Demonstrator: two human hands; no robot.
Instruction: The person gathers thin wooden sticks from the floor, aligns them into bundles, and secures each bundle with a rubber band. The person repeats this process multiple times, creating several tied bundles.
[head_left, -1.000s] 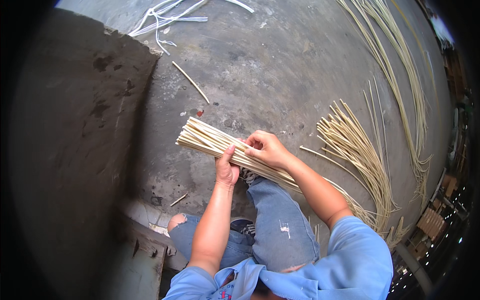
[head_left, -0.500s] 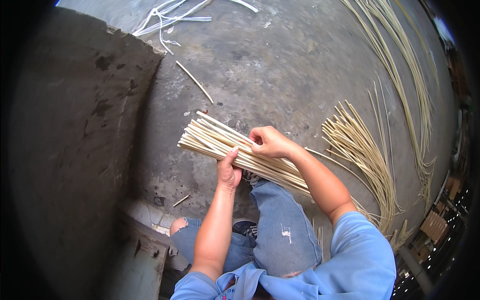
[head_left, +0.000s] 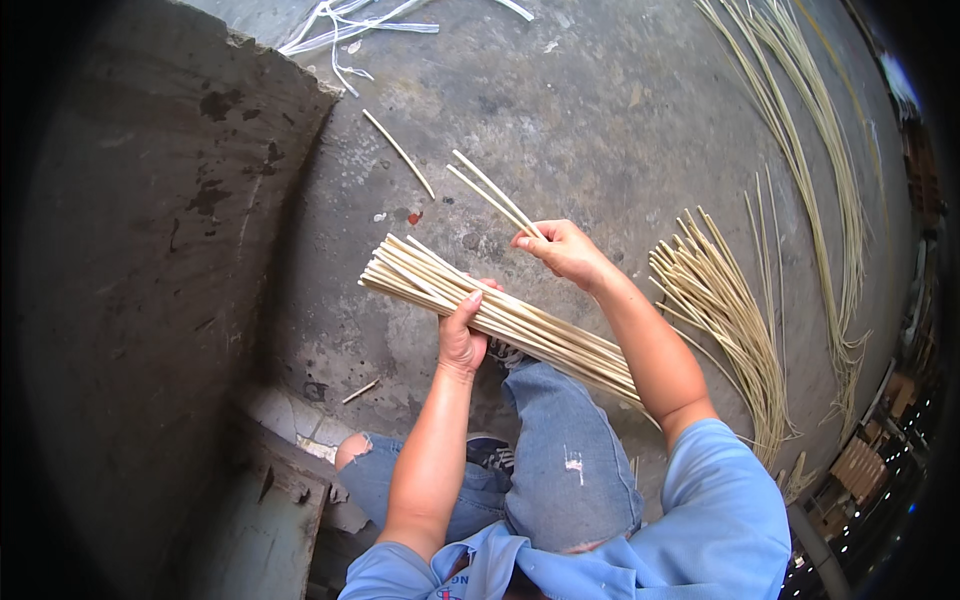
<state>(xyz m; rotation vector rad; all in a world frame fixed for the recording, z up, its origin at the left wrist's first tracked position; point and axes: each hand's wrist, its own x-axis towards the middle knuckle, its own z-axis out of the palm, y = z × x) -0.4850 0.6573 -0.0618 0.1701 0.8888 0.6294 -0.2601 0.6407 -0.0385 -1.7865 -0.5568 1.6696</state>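
A thick bundle of pale rattan canes (head_left: 550,328) lies across in front of me above my knee, its cut ends fanned toward the left. My left hand (head_left: 464,335) wraps round it from below, thumb on top. Just beyond the bundle, my right hand (head_left: 565,250) pinches two canes (head_left: 490,193), apart from the rest and pointing up to the left. Their lower ends are hidden behind my right hand and forearm.
A second heap of canes (head_left: 725,320) lies on the concrete floor at right, with longer strands (head_left: 815,130) beyond it. One loose cane (head_left: 398,152) and white strips (head_left: 345,30) lie ahead. A concrete block (head_left: 180,220) stands at left.
My right hand has lifted away from the bundle, up and slightly right, with two canes in it. My left hand keeps its hold on the bundle.
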